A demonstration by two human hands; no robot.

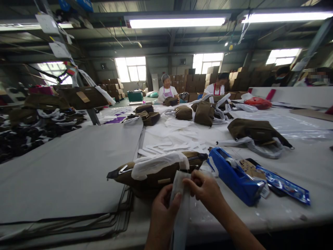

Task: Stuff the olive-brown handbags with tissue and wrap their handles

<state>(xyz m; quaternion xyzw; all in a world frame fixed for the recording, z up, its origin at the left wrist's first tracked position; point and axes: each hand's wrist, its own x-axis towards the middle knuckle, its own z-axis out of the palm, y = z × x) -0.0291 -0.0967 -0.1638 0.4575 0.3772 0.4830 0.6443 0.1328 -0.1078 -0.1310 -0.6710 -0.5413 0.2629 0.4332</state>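
A dark olive handbag (149, 185) lies on the table right in front of me, its zipper along the top. One of its handles (158, 165) is wrapped in white padding and rests over the bag. A long pale wrapped strap (182, 205) hangs from the bag's right side toward me. My left hand (164, 208) grips this strap between thumb and fingers. Higher up, near the strap's top end, my right hand (200, 185) pinches its edge. A blue tape dispenser (234, 177) stands just right of the bag.
Right of the dispenser lie a blue packet (284, 184) and a brown card tag (251, 168). White strips (166, 147) are scattered behind the bag. More olive bags (205, 113) sit farther back, where two people work. Stacked grey sheets (65, 173) cover the left side, near a metal post (93, 116).
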